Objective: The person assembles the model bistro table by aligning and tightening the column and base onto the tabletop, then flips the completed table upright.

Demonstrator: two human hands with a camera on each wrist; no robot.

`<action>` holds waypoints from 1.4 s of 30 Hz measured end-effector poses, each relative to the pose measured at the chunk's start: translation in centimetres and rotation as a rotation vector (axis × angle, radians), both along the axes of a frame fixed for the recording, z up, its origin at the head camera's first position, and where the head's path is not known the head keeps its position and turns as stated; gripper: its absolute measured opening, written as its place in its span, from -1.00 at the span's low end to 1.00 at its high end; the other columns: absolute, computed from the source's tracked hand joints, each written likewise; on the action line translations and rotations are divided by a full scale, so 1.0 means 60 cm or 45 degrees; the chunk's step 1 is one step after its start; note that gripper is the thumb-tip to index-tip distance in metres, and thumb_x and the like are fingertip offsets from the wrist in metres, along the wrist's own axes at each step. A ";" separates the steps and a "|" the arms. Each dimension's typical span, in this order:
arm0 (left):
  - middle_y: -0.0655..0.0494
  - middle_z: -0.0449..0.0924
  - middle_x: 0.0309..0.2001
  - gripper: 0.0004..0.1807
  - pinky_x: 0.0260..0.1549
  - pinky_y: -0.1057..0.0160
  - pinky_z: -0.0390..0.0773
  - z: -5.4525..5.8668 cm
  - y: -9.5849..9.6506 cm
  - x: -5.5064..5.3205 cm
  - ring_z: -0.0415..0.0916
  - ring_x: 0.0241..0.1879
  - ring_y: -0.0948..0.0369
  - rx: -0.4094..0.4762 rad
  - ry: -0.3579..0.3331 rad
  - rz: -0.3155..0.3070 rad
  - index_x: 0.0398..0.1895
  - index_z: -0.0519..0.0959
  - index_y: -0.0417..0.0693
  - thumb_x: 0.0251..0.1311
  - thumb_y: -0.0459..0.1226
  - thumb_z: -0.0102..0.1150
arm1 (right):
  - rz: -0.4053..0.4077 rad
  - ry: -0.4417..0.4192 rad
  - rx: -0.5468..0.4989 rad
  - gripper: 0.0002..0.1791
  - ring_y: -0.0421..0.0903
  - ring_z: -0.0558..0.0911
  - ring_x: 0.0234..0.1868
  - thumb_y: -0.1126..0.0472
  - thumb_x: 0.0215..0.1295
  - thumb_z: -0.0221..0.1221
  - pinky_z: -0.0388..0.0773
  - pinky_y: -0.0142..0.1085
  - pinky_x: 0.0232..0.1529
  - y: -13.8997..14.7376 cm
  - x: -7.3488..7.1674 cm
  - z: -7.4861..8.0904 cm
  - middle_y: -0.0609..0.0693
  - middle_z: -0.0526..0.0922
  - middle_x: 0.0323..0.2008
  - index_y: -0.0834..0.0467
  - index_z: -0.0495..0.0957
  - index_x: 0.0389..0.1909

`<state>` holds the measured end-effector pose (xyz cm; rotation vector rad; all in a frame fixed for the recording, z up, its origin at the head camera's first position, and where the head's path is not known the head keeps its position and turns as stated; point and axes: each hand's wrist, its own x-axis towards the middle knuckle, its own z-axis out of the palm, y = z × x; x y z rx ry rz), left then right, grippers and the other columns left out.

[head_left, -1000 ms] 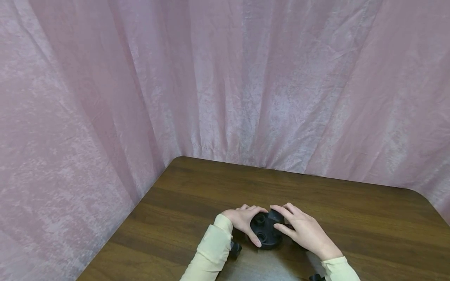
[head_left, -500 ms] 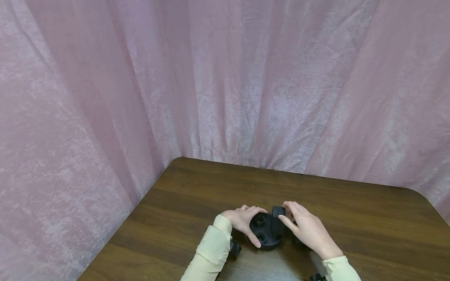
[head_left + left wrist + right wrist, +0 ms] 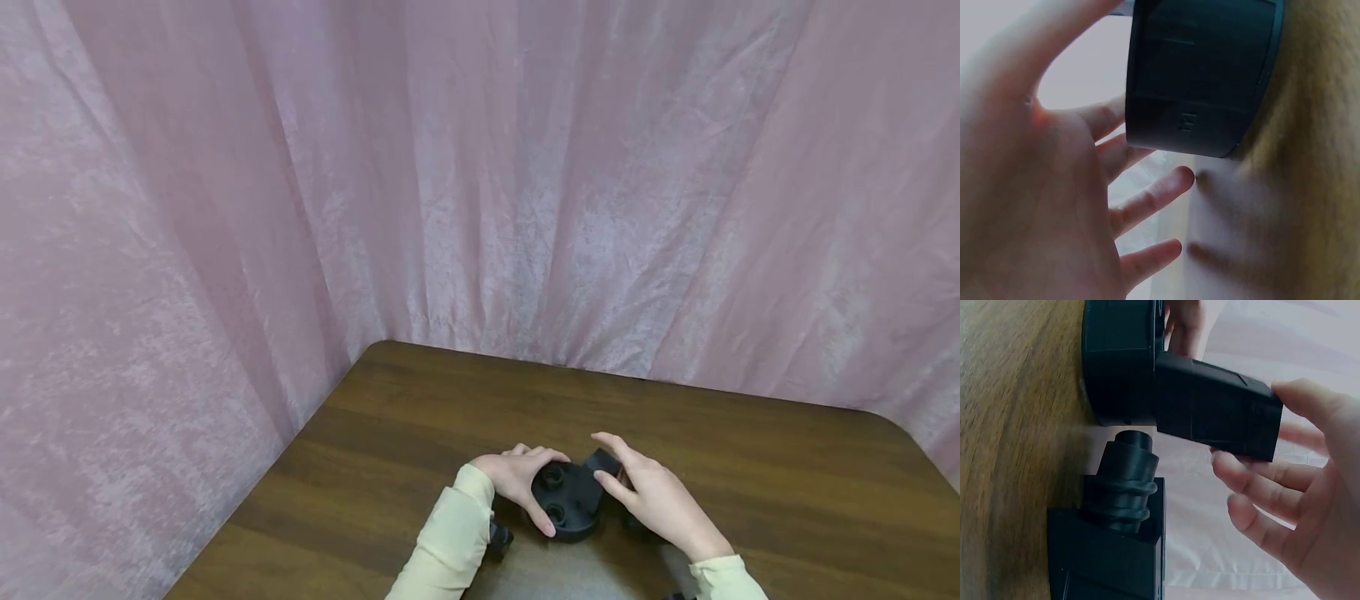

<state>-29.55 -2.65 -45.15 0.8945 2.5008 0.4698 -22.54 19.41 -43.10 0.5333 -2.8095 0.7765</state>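
My left hand (image 3: 517, 477) grips a black round base (image 3: 573, 527) with ring-shaped sockets on its top, thumb on the near side and fingers on the far side. In the left wrist view the smooth side wall of the base (image 3: 1200, 75) shows, and the lower fingers stand away from it. A black angular block (image 3: 602, 463) overlaps the right part of the base and slants up to the right. My right hand (image 3: 654, 504) pinches the outer end of this block (image 3: 1225, 409); in the right wrist view two fingertips touch its end and lower side.
Beside the base lies another black block (image 3: 1107, 556) with a ribbed, stepped peg (image 3: 1125, 481), largely hidden by my right hand in the head view. A brown wooden table (image 3: 420, 400) bears everything, and pink curtains (image 3: 480, 183) hang behind it.
The angular block has turned: it stood straight up half a second ago and now slants to the right. My right index finger has stretched out past it. The left hand keeps its grip.
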 end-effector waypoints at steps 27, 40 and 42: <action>0.43 0.23 0.16 0.03 -0.03 0.19 0.31 -0.001 -0.005 0.002 0.15 0.01 0.29 0.015 -0.022 -0.009 0.26 0.08 0.45 -0.41 0.18 0.40 | 0.118 -0.130 -0.008 -0.49 -0.23 0.58 -0.18 -0.19 0.16 0.05 0.50 -0.26 -0.25 0.023 0.012 0.024 -0.21 0.58 -0.16 -0.09 0.36 0.10; 0.44 0.23 0.13 0.02 -0.02 0.23 0.32 -0.006 -0.001 -0.003 0.14 0.01 0.31 0.051 -0.033 -0.037 0.25 0.10 0.40 -0.41 0.16 0.41 | 0.058 0.006 0.113 -0.54 -0.44 0.45 -0.47 -0.09 0.07 0.19 0.35 -0.44 -0.49 0.019 0.011 0.021 -0.33 0.51 -0.47 -0.14 0.39 0.02; 0.45 0.25 0.11 0.02 -0.03 0.25 0.33 -0.005 0.000 -0.004 0.15 -0.01 0.32 0.058 -0.021 -0.036 0.23 0.11 0.40 -0.43 0.16 0.42 | 0.033 0.094 0.158 -0.53 -0.45 0.45 -0.51 -0.10 0.04 0.21 0.37 -0.40 -0.44 0.018 0.010 0.019 -0.33 0.56 -0.45 -0.15 0.39 0.02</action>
